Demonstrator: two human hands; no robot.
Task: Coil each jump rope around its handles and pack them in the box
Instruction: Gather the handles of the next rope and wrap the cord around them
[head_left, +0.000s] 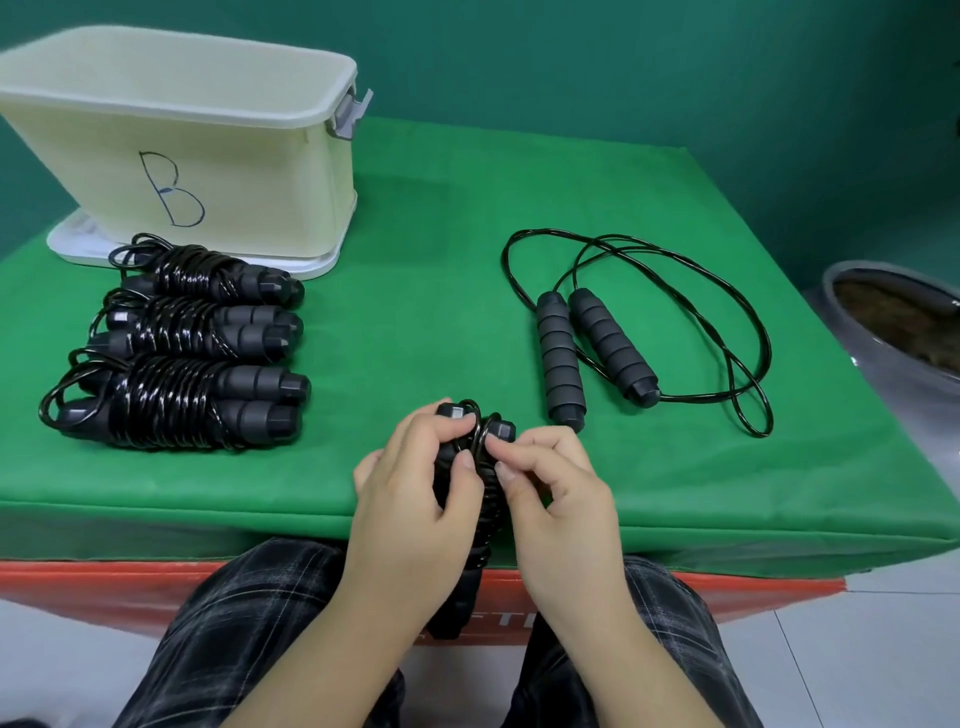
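**Securing the rope end on the fourth bundle**

Both hands work on one jump rope (475, 488) held over the near edge of the green table (415, 218). Its two handles lie side by side with their long axis running away from the person, end caps pointing toward the far side. The cord is already wound round the middle of the handles.

The left hand (415, 483) curls round the left side of the bundle, thumb across the front and fingertips on the upper cap; it carries the weight. The right hand (550, 483) pinches a short loop of cord between thumb and forefinger at the cap end, directly between the two hands. Judged from this, the step in hand is tucking the loose end under the coils.

Three coiled ropes (192, 343) lie in a row to the left, just in front of the box (171, 135), which stands at the far left corner. One loose rope (597, 353) lies uncoiled to the right, handles parallel, near the right hand.

The box lies forward and left of the held bundle, so the left hand is nearer for packing. The inside of the box is not visible.
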